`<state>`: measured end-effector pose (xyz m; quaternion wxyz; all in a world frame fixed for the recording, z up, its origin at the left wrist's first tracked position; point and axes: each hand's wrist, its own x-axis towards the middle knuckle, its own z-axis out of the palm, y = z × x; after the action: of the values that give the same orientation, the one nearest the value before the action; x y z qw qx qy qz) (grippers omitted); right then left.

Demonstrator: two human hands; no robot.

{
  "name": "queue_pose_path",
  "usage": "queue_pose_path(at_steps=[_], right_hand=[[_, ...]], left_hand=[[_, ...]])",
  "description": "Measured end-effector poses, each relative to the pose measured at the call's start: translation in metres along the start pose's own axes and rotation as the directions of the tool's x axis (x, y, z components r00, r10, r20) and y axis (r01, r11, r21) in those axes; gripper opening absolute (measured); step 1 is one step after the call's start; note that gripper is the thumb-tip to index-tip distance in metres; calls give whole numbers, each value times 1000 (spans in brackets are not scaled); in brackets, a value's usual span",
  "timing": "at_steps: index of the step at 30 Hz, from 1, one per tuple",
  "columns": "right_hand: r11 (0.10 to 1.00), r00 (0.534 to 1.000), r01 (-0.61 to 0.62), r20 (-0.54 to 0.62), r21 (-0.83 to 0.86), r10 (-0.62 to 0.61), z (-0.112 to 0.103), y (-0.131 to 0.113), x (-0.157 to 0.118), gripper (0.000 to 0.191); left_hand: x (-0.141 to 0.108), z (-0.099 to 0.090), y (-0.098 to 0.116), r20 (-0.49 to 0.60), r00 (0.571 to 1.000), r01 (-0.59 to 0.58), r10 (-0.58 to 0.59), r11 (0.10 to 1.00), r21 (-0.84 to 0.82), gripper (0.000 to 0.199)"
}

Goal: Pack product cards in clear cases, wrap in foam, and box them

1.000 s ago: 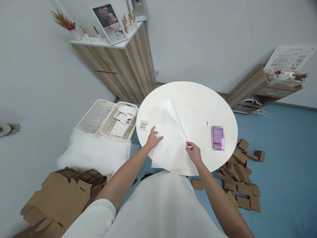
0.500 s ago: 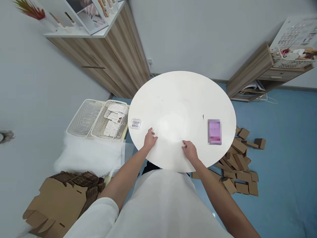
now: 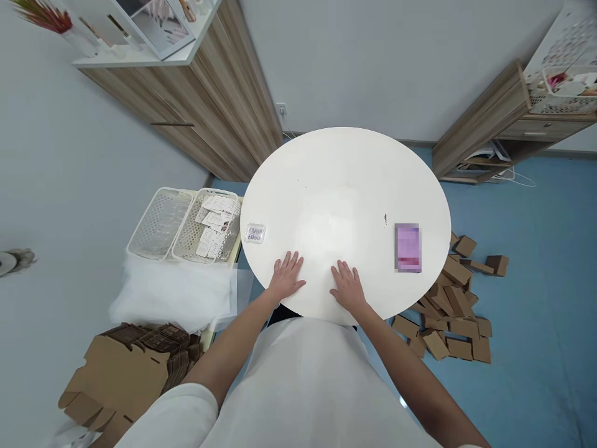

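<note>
Both my hands lie flat near the front edge of a white round table [image 3: 345, 168]. My left hand [image 3: 286, 278] has its fingers spread and holds nothing. To its upper left, close to the table's left edge, sits a small clear plastic case [image 3: 255, 233] with rows of dark little pieces in it. My right hand [image 3: 348, 287] also rests with fingers apart and nothing in it. Beyond it to the right lies a purple-pink rectangular item [image 3: 407, 247], blurred by pixelation. A small dark mark [image 3: 385, 219] shows on the tabletop near that item.
Left of the table stand two white baskets, one with clear plastic pieces [image 3: 161, 224], one with printed cards [image 3: 217, 218]. Below them are white translucent bags [image 3: 177, 292] and stacked flat cardboard [image 3: 125, 373]. Small brown boxes [image 3: 459, 317] lie on the floor at right. Wooden cabinets [image 3: 228, 93] flank the wall.
My hands have gone from curled fingers to flat, spread ones on the table. The left hand sits slightly lower and nearer the front edge. The view has shifted a little.
</note>
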<state>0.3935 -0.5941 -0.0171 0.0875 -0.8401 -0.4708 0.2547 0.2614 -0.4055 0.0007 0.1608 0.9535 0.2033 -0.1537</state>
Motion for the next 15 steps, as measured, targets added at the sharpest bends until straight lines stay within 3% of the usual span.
queue_pose_path(at_steps=[4, 9, 15], right_hand=[[999, 999, -32, 25, 15, 32, -5, 5, 4, 64], [995, 995, -95, 21, -18, 95, -11, 8, 10, 64], [983, 985, -168, 20, -72, 169, -13, 0, 12, 66]], left_hand=[[9, -2, -1, 53, 999, 12, -8, 997, -75, 67], [21, 0, -1, 8, 1000, -22, 23, 987, -158, 68], [23, 1, -2, 39, 998, -52, 57, 990, -129, 70]])
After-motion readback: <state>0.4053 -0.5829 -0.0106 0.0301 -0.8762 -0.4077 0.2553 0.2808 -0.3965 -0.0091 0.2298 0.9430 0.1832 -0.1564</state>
